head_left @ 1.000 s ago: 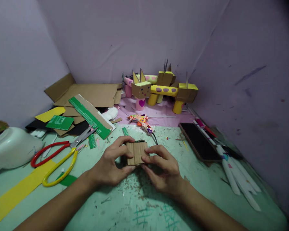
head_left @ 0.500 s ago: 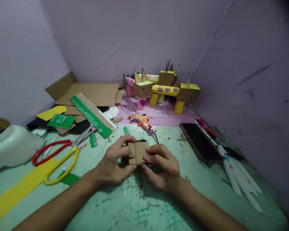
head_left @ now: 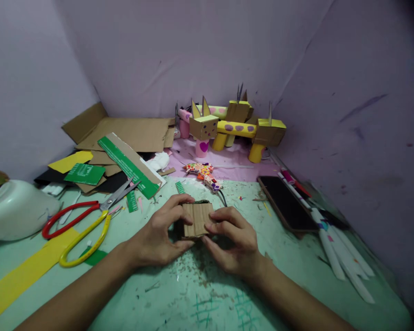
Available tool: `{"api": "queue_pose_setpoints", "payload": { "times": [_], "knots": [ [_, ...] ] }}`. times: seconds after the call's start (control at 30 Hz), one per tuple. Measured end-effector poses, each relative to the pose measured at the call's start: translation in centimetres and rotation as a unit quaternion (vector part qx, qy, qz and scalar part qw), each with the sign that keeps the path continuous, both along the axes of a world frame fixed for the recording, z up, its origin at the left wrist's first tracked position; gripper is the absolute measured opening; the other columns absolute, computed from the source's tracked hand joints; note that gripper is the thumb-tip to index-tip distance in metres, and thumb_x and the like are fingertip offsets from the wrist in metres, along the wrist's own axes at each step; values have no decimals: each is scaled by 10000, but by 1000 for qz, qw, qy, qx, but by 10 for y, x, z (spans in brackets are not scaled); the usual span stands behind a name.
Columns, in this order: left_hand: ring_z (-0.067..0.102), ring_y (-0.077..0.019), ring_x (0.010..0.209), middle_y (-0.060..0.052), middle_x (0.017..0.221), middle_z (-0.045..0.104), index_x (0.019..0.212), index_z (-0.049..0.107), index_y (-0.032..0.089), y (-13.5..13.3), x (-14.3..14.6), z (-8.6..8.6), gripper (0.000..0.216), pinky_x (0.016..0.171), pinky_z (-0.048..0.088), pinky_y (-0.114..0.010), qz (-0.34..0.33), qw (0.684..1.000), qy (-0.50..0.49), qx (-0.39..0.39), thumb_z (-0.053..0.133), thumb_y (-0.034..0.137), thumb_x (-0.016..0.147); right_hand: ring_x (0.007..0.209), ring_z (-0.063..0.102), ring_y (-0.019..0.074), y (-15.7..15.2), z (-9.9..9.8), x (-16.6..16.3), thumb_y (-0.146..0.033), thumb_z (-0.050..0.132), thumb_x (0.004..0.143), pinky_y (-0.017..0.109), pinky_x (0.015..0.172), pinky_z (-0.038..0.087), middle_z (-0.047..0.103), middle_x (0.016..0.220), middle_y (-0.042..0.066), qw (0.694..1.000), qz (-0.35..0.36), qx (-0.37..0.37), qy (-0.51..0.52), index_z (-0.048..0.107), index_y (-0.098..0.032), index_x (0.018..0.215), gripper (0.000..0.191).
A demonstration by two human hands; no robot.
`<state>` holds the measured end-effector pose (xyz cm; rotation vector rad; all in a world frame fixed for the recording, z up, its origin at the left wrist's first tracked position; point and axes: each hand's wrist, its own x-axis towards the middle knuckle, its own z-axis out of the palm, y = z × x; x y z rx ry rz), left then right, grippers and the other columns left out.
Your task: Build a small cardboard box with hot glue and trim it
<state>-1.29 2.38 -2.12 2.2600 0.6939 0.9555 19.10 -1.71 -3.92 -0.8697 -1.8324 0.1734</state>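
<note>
A small brown corrugated cardboard piece [head_left: 196, 218] stands on the green work mat [head_left: 193, 294] at the centre. My left hand [head_left: 158, 234] grips its left side, thumb below and fingers curled over the top edge. My right hand [head_left: 232, 239] pinches its right side with thumb and fingers. Something dark lies just behind the cardboard, mostly hidden.
Scissors [head_left: 86, 220] with red and yellow handles lie to the left, by a yellow paper strip [head_left: 24, 276] and a white jug [head_left: 15, 209]. Cardboard sheets [head_left: 131, 133] are stacked behind. Cardboard animals [head_left: 234, 124], a patterned glue gun [head_left: 203, 174], a phone [head_left: 286, 202] and pens [head_left: 334, 243] lie beyond and right.
Both hands keep hold of the cardboard piece; it has tilted slightly and my right fingers have shifted a little along its edge. The view moved slightly.
</note>
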Motion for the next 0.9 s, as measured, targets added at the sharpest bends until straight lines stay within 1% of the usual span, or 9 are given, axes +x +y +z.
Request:
{"api": "queue_pose_setpoints", "payload": {
  "times": [0.2,0.4,0.53,0.9],
  "knots": [
    [518,-270,1211,-131,1306,449,933,488,216,2,-1,-2,343,961,473,-389,-8,1000,-7,-1,713,98,702,827,627,200,-2,-1,1,-115,682,748,329,677,551,597,948,95,1000,4,-5,-11,627,-161,892,161],
    [566,-271,1152,-140,1254,510,894,501,209,1,1,-2,287,880,513,-371,-13,999,-29,-10,706,112,716,817,628,205,0,-2,1,-112,680,745,333,659,555,594,944,99,1000,3,1,-12,632,-160,892,161],
    [571,-265,1141,-136,1246,522,868,519,202,1,2,-1,268,893,502,-376,-12,999,-35,-15,716,114,709,818,630,202,-1,-2,2,-112,685,747,327,662,553,594,944,95,1000,3,2,-12,631,-164,894,165],
    [590,-283,1086,-126,1215,548,762,562,179,0,3,-1,216,839,506,-400,4,994,-65,-83,742,126,654,795,630,193,0,-4,1,-116,675,766,327,633,557,585,947,77,1000,7,8,-1,628,-189,906,164]
  ]
}}
